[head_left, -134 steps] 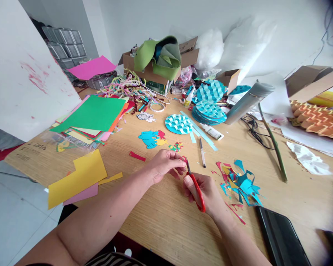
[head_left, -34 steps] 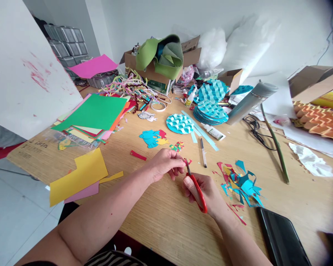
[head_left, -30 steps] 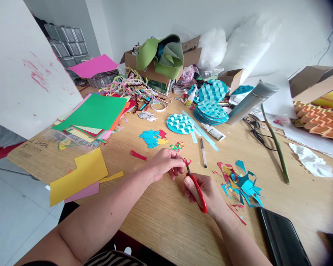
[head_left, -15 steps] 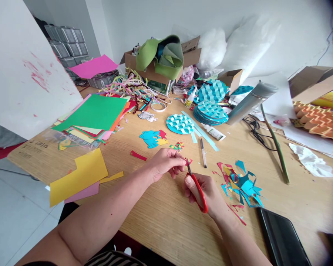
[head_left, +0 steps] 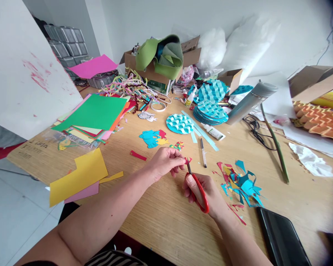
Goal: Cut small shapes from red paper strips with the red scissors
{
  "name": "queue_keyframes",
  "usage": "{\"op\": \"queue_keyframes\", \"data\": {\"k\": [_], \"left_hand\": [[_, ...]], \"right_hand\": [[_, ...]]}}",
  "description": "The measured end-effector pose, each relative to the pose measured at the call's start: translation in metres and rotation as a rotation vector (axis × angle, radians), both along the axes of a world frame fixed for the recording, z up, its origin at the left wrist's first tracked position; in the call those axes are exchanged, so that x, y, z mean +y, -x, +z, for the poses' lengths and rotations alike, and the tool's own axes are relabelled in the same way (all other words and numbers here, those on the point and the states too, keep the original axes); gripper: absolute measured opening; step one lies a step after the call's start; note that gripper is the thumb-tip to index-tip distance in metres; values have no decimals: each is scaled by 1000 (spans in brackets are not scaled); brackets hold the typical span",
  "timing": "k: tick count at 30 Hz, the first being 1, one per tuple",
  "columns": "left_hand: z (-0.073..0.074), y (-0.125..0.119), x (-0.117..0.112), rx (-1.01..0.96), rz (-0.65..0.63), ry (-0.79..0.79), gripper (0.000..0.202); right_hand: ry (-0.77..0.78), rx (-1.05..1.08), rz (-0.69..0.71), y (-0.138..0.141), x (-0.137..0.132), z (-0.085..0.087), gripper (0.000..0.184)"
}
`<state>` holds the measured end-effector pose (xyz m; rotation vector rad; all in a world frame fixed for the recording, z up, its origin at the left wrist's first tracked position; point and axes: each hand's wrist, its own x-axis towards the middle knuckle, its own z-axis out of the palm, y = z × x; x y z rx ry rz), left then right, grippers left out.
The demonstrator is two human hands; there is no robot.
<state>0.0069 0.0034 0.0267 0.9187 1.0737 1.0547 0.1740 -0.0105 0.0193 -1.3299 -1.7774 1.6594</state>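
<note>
Between the thumb and fingers of my left hand (head_left: 166, 162) is a small piece of red paper (head_left: 186, 161), mostly hidden by the fingertips. My right hand (head_left: 201, 188) grips red-handled scissors (head_left: 202, 194), whose blades point away from me and meet the red paper. Just beyond my left hand lie tiny coloured paper bits (head_left: 178, 145) and blue, red and yellow paper fish (head_left: 150, 139). A red paper strip (head_left: 138, 155) rests left of the hand. To the right of the scissors is a heap of blue, red and yellow paper scraps (head_left: 246, 184).
Coloured paper sheets (head_left: 94, 112) and yellow paper (head_left: 83, 177) lie at left. A pen (head_left: 203, 152), a glue bottle (head_left: 214, 132) and a wavy blue paper disc (head_left: 180, 123) are ahead. A black phone-like device (head_left: 281, 236) sits front right, with a green stem (head_left: 277, 155) beyond.
The scissors' handles have spread slightly and shifted a little to the right. My left hand stays almost in place, holding the red paper.
</note>
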Motion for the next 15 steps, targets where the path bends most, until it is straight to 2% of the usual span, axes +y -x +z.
{"op": "queue_keyframes", "data": {"k": [4,15], "left_hand": [[2,0,0,-1,31,0,14],[-3,0,0,3,-30,-17,13]], "right_hand": [[0,18,6,0,0,-1,48],[-10,1,0,1,1,1,49]]}}
